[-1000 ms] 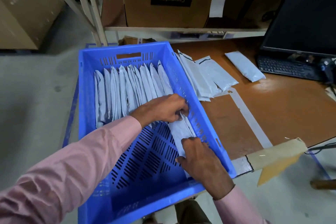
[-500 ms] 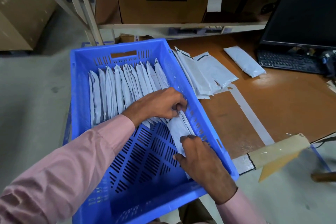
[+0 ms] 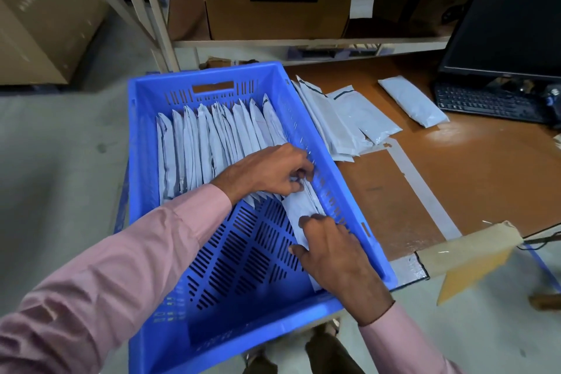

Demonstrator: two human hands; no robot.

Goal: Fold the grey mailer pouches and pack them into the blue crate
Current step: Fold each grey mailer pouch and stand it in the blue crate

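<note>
Inside the blue crate (image 3: 151, 191), against its right wall, a folded pouch (image 3: 299, 209) is pinched by the left hand (image 3: 270, 170) at its far end and gripped by the right hand (image 3: 337, 258) at its near end.

one head-worn camera looks forward and steeply down, close over the blue crate (image 3: 145, 161).

Glossy slotted plastic blue crate (image 3: 142, 143), smooth, seemingly plastic-film grey mailer pouches (image 3: 212, 143), matt brown wood-look table (image 3: 455, 179).
</note>
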